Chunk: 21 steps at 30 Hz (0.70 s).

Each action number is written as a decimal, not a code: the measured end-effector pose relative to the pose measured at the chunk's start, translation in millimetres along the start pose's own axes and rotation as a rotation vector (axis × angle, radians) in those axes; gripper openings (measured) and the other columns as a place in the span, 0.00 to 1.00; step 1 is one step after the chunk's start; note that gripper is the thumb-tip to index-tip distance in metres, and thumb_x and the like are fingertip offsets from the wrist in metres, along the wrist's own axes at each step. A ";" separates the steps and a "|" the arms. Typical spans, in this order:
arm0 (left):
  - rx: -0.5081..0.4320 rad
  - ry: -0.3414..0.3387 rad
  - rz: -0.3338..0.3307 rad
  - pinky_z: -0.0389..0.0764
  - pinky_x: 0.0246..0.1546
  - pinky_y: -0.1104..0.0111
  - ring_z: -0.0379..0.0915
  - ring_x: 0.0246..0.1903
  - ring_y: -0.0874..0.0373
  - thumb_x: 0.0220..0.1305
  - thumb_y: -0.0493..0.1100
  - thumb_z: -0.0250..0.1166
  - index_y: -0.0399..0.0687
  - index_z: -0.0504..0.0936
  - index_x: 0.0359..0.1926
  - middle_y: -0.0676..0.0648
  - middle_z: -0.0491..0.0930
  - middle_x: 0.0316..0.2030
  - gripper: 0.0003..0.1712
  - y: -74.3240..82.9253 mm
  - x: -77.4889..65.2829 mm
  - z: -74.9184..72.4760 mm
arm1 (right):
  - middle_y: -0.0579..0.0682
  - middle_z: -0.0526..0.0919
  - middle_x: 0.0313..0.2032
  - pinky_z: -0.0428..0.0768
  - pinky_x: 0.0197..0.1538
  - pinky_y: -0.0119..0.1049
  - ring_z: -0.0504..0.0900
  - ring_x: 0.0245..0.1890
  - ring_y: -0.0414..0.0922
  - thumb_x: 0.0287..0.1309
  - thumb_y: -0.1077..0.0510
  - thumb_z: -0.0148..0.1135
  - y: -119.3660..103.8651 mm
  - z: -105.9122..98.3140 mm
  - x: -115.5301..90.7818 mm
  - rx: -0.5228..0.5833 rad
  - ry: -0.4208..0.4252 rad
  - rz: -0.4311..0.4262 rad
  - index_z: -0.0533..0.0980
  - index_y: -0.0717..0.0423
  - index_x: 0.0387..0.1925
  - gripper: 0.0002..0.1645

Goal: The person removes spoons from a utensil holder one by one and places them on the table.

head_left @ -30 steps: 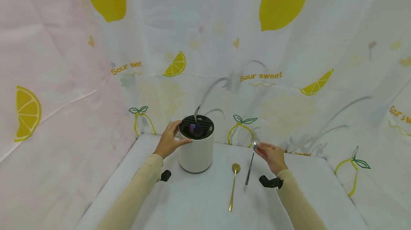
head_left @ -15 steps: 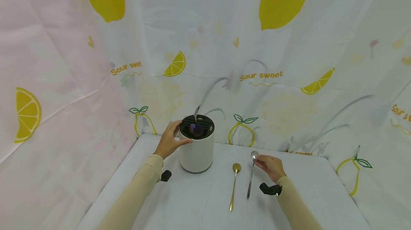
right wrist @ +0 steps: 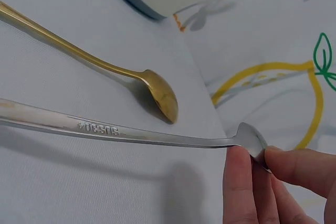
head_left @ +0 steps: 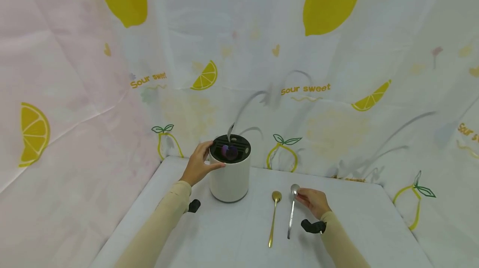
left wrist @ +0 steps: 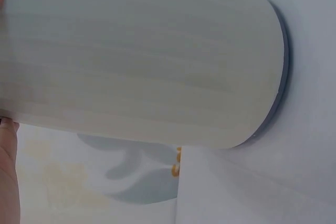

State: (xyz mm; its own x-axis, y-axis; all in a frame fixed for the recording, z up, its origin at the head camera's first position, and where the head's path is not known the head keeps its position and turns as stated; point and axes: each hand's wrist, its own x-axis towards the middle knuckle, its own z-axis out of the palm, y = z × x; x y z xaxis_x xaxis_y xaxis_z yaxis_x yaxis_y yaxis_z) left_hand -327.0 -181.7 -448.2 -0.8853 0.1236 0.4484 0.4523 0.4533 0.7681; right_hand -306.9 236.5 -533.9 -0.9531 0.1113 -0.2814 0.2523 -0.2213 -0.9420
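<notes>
My left hand grips the upper rim of a white cylindrical utensil holder, thumb on the near side and fingers at the left. Its black top has slots and holes. A silver utensil sticks up from it, and a purple, shiny rounded shape shows at the top. My right hand pinches a long-handled silver spoon by its bowl between thumb and fingers, the handle pointing toward me. Left of it, a gold long-handled spoon lies on the table, bowl away from me.
A white cloth covers the table. Close behind its far edge hangs a lemon-printed curtain, which also closes in both sides. Black wrist straps with cameras sit below both hands.
My right hand has brought the silver spoon lower and toward me, so it now lines up beside the gold spoon. The left hand and utensil holder have stayed in place.
</notes>
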 end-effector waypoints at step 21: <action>0.007 -0.002 0.011 0.64 0.67 0.69 0.59 0.68 0.52 0.44 0.57 0.78 0.41 0.64 0.70 0.43 0.63 0.65 0.55 -0.1 -0.6 0.3 | 0.57 0.84 0.33 0.87 0.40 0.35 0.85 0.32 0.45 0.54 0.75 0.64 19.0 -5.0 1.2 -0.111 0.037 -0.036 0.72 0.84 0.48 0.20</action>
State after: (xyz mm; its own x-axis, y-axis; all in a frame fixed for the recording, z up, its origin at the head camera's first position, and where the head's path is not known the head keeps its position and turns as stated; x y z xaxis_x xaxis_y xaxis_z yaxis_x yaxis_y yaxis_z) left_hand -326.6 -181.5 -448.8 -0.8803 0.1306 0.4560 0.4615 0.4580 0.7597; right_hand -302.5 237.3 -553.1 -0.9556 0.1535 -0.2516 0.2369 -0.1078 -0.9655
